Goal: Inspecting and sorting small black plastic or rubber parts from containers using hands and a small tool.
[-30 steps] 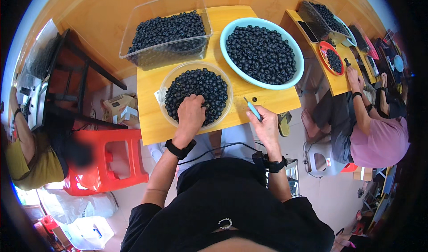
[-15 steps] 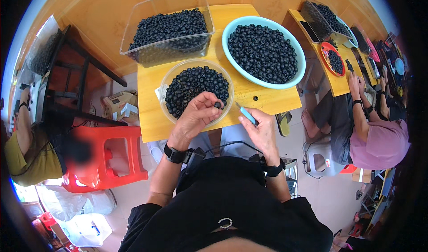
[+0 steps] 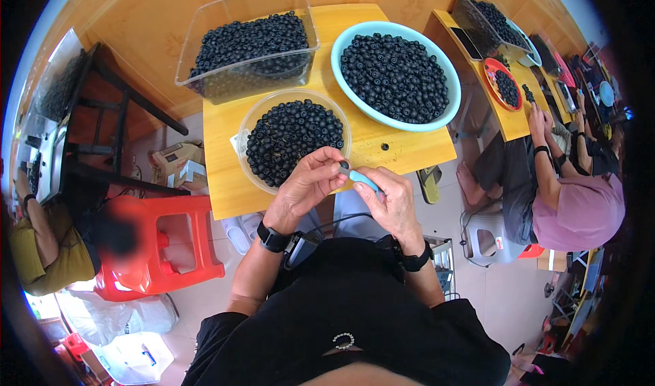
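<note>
My left hand [image 3: 305,187] is closed over the near right edge of the round clear tub. Between its thumb and fingertips is one small black bead [image 3: 344,164], partly hidden. A small blue-handled knife [image 3: 367,180] is gripped in my right hand [image 3: 394,207]. Its short blade meets the bead, or comes very close to it; I cannot tell which. Black beads with holes in the middle [image 3: 292,135] fill the tub [image 3: 241,137] beneath. A single bead [image 3: 385,146] lies on the yellow wooden table [image 3: 413,155] to the right.
A rectangular clear bin [image 3: 250,79] and a pale blue basin [image 3: 452,103], both full of beads, stand at the back. To the left is a red plastic stool [image 3: 184,225]. People sit at other tables on both sides, one in a pink top [image 3: 580,212].
My right hand has moved left, bringing the knife blade to the bead in my left fingers. The view has shifted slightly, with the table appearing further left.
</note>
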Available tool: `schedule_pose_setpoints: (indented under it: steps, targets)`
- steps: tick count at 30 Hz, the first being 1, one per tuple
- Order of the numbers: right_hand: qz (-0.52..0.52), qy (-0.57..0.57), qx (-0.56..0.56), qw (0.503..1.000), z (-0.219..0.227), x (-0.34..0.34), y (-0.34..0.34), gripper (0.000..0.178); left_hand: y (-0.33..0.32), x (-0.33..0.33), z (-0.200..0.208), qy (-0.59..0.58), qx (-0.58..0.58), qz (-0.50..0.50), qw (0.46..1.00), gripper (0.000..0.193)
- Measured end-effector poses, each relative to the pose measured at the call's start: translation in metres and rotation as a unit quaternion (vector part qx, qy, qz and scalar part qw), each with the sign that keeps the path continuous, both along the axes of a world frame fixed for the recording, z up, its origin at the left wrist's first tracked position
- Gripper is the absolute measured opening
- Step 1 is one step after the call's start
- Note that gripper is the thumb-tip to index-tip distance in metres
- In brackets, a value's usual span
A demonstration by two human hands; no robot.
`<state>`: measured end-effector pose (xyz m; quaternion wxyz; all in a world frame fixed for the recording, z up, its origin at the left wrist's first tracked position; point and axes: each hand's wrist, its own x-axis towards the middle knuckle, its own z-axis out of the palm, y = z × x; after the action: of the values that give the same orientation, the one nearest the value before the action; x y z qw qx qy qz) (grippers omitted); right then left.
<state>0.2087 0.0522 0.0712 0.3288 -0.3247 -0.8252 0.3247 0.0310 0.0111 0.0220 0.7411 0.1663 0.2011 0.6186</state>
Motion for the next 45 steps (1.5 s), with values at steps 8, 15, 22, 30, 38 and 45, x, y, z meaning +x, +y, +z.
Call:
schedule_pose_setpoints:
  steps: [8,15,22,30,38,45]
  targets:
    - [-0.010,-0.004,0.011,1.000,0.000,0.003,0.000,0.020,0.001,0.001,0.000,-0.014,-0.005,-0.014,1.000,0.015]
    - [-0.007,0.000,0.028,1.000,-0.001,0.004,0.002,0.020,0.001,0.001,0.001,-0.011,-0.015,-0.021,1.000,0.013]
    - [-0.005,0.015,0.018,1.000,-0.005,0.005,0.004,0.021,0.002,0.001,0.002,-0.016,-0.015,-0.032,0.999,0.010]
    - [-0.136,-0.035,0.006,0.990,-0.043,0.029,0.028,0.022,-0.005,0.004,0.019,-0.016,0.049,-0.087,0.995,0.010]
    - [-0.050,0.080,-0.116,0.989,-0.002,0.008,0.009,0.022,0.002,0.005,0.008,0.004,-0.019,-0.038,0.999,0.012]
    - [0.024,0.070,-0.112,0.991,0.007,-0.003,0.008,0.024,0.001,0.009,0.011,0.062,-0.040,-0.056,0.996,0.021]
